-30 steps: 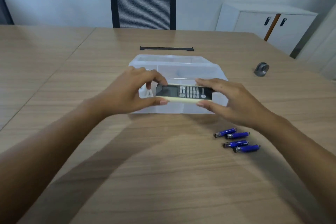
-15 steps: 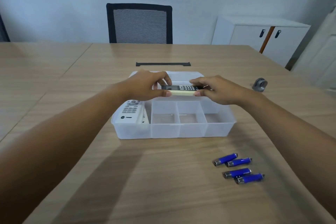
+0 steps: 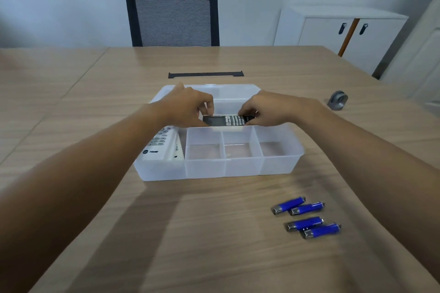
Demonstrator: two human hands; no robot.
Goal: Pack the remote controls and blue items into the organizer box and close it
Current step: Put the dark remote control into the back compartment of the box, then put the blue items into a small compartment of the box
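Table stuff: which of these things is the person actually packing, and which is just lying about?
Part of the job:
- organizer box
- white remote, already in the left compartment
- dark remote, held over the box by left hand and right hand
- four blue items, on the table

Just lying about:
- black strip
- grey object
- chair
- white cabinet

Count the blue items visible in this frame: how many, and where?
4, all on the table right of and nearer than the organizer box: blue items at and. None shows inside the box; the hands could hide part.
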